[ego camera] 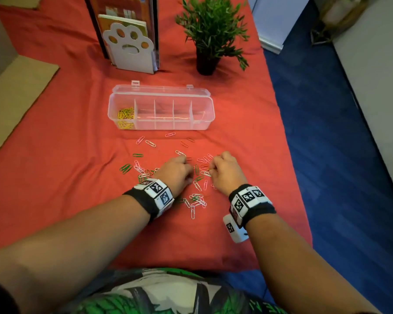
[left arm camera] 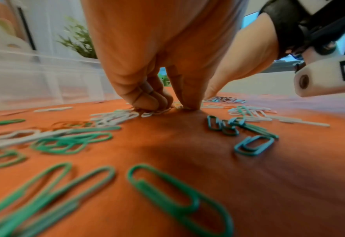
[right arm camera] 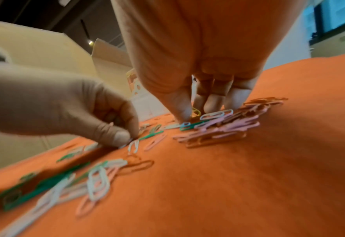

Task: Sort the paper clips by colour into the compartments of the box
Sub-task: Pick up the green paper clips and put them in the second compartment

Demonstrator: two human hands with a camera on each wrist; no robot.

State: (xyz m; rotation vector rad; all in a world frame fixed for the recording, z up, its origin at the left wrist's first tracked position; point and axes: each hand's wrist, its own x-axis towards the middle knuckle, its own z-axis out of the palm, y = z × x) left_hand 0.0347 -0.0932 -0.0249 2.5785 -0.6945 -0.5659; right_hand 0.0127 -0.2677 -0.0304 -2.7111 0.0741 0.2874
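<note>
Both the left hand (ego camera: 177, 169) and the right hand (ego camera: 225, 169), fingers curled, pinch at scattered paper clips (ego camera: 196, 198) near the tabletop's (ego camera: 55, 155) front edge, the box (ego camera: 161, 107) lying behind.

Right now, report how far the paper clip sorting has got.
Done: yellow clips fill the leftmost compartment of the clear box; its other four compartments look empty. In hand: the left hand and right hand both work the pile, fingers curled at white clips; whether either has lifted one, I cannot tell. Left: green clips, pink clips, white and orange ones lie unsorted on the red cloth.
</note>
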